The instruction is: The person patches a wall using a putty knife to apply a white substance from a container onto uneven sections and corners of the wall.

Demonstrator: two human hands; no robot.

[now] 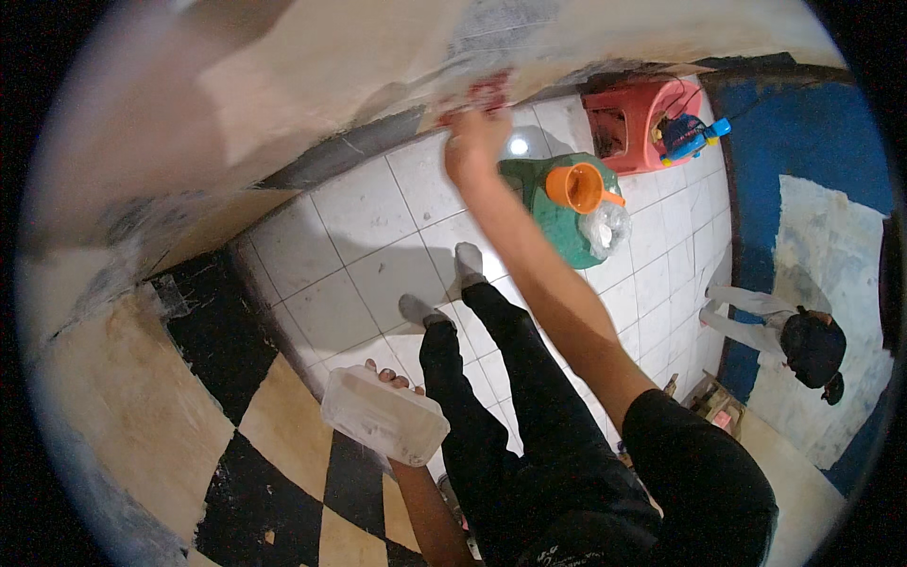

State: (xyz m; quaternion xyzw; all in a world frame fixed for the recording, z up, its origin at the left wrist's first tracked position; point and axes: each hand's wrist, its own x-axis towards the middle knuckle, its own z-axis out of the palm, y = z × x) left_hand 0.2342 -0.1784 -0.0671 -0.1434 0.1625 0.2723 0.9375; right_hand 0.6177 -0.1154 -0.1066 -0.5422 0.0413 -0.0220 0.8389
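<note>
My left hand (402, 380) grips a translucent rectangular plastic tub (383, 416) by its side, low in front of the checkered wall. Patches of pale residue show inside the tub. My right arm reaches far forward, and my right hand (475, 146) is closed at the base of the cream wall (283, 94). A red, motion-smeared thing (487, 92) is at its fingers, against the wall; its kind cannot be made out. Just right of that forearm, an orange mug with a handle (574, 187) rests on a green object (557, 227), beside a clear plastic bag (607, 230).
A pink plastic stool (652, 132) with a blue-and-yellow item (685, 137) on it stands at the far right. Another person (803, 345) is by the blue and white wall (822, 265). White floor tiles (359, 227) lie under my feet; a black-and-cream checkered wall (274, 406) is to my left.
</note>
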